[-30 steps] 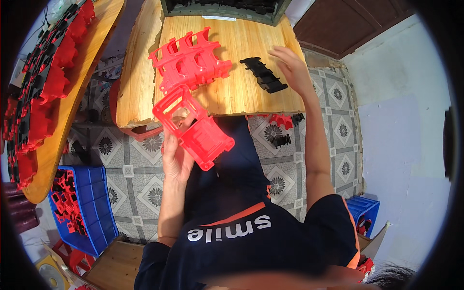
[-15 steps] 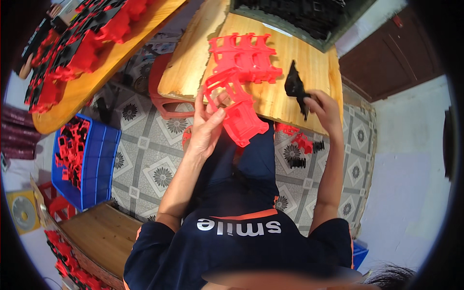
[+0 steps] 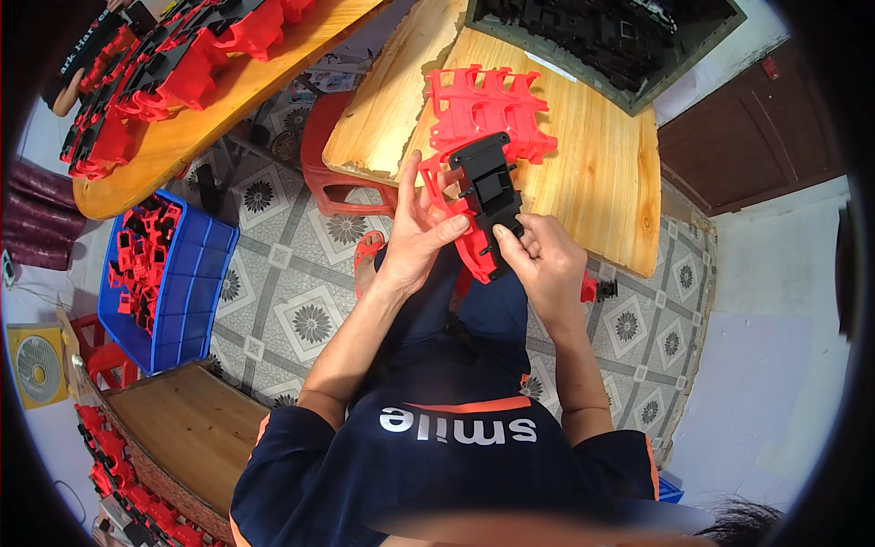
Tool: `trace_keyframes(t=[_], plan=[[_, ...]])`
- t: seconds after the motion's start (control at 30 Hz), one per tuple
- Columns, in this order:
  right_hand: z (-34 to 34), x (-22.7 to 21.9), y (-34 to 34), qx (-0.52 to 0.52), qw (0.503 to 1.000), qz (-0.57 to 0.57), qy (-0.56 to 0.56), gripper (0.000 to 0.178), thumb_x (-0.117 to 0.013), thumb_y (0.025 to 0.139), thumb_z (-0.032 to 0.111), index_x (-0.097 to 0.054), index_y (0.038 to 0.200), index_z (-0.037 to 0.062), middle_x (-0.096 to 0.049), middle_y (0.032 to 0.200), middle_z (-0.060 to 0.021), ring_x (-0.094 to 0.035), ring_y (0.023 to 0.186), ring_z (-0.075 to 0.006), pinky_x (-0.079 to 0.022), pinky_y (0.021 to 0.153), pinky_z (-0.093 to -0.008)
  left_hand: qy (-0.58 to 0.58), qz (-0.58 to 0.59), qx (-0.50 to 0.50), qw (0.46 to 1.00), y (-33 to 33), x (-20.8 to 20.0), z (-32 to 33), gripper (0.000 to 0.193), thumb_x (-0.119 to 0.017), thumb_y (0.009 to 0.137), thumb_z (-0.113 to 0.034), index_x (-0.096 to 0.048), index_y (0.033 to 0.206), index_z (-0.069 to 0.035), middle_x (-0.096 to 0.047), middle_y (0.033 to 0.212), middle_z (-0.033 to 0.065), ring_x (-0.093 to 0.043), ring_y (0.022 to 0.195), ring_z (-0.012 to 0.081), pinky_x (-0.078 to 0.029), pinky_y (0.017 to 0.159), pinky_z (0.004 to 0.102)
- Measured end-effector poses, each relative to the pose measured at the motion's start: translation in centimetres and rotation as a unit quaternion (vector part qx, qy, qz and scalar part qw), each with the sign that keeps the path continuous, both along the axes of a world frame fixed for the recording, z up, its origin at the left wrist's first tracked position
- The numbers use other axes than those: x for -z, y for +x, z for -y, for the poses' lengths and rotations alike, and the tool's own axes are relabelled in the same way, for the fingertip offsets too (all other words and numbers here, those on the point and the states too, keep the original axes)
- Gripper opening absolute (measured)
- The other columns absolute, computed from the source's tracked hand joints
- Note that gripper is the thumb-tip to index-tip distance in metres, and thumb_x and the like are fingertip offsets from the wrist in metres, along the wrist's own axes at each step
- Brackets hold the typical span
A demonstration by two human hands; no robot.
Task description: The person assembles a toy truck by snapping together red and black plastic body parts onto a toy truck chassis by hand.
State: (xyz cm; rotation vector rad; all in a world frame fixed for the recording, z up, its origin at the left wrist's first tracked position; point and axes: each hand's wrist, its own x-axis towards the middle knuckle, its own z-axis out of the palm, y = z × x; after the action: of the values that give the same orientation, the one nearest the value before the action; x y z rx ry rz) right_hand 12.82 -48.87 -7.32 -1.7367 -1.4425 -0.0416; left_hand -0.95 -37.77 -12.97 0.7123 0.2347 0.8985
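My left hand [image 3: 422,239] is wrapped round the left side of a red plastic shell [image 3: 473,248], above my lap at the table's near edge. Over that shell lies a black plastic part [image 3: 493,189] with square recesses, covering most of it. My right hand [image 3: 542,260] grips the black part's lower right edge, thumb on top and fingers curled. The two pieces touch and overlap; whether they are locked together I cannot tell. Just beyond, several more red shells [image 3: 492,114] rest in a cluster on the wooden table [image 3: 597,173].
A dark bin of black parts [image 3: 592,41] stands at the table's far side. Left are a red stool [image 3: 333,164], a blue crate [image 3: 196,283] of red-and-black pieces, and a long board [image 3: 173,178] lined with assemblies. Another person's arm [image 3: 68,96] shows far left.
My right hand has brought the black part leftward from over the table onto the red shell. My left hand still holds the shell, now turned more upright. The view has shifted slightly.
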Motion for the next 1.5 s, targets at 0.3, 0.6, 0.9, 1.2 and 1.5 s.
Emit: trace_keyframes(t=[0.3, 0.6, 0.9, 1.2, 1.5], plan=[[0.0, -0.2, -1.1, 0.001, 0.999, 0.034, -0.016, 0.026, -0.082, 0.076, 0.009, -0.065, 0.091, -0.0038, -0.055, 0.065, -0.0061, -0.050, 0.053, -0.0113, -0.042, 0.050, -0.0268, 0.010, -0.038, -0.012, 0.999, -0.1, -0.1, 0.3, 0.107, -0.076, 0.080, -0.007, -0.003, 0.157, -0.019, -0.034, 0.149, 0.0144, -0.041, 0.135, 0.0254, -0.037, 0.110, 0.0398], [-5.4, 0.5, 2.1, -0.051, 0.976, -0.205, 0.041, 0.038, -0.077, 0.081, 0.018, -0.065, 0.109, -0.0038, -0.066, 0.100, -0.0170, -0.064, 0.091, -0.0272, -0.051, 0.080, -0.0326, 0.077, -0.053, 0.004, 0.996, 1.4, -1.0, 1.1, 0.090, -0.059, 0.095, -0.018, 0.007, 0.156, -0.014, -0.026, 0.153, 0.0163, -0.036, 0.136, 0.0240, -0.030, 0.112, 0.0373], [-8.6, -0.4, -0.8, -0.312, 0.843, -0.437, -0.010, 0.040, -0.059, 0.097, 0.017, -0.051, 0.132, -0.0021, -0.058, 0.128, -0.0101, -0.053, 0.117, -0.0161, -0.041, 0.101, -0.0302, 0.212, -0.206, -0.186, 0.937, -1.3, -2.3, -1.2, 0.064, -0.062, 0.094, -0.021, -0.029, 0.147, -0.008, -0.041, 0.138, 0.0121, -0.047, 0.121, 0.0176, -0.042, 0.101, 0.0319], [-10.5, 0.2, -5.2, -0.463, 0.750, -0.473, -0.022, 0.085, -0.066, 0.091, 0.045, -0.027, 0.151, -0.0003, -0.040, 0.148, -0.0175, -0.035, 0.139, -0.0259, -0.025, 0.114, -0.0391, 0.034, 0.005, -0.302, 0.953, -7.9, -7.5, -1.0, 0.063, -0.056, 0.099, -0.034, -0.025, 0.148, -0.010, -0.047, 0.131, 0.0090, -0.047, 0.121, 0.0178, -0.037, 0.105, 0.0333], [-12.1, 3.7, -9.4, -0.470, 0.748, -0.468, -0.033, 0.064, -0.061, 0.094, 0.007, -0.030, 0.150, 0.0000, -0.049, 0.139, -0.0145, -0.056, 0.119, -0.0233, -0.048, 0.099, -0.0363, 0.335, -0.268, -0.430, 0.794, -12.8, -4.4, 1.7, 0.135, -0.085, 0.070, -0.027, 0.019, 0.153, -0.009, -0.009, 0.159, 0.0226, -0.026, 0.144, 0.0326, -0.025, 0.116, 0.0400]])
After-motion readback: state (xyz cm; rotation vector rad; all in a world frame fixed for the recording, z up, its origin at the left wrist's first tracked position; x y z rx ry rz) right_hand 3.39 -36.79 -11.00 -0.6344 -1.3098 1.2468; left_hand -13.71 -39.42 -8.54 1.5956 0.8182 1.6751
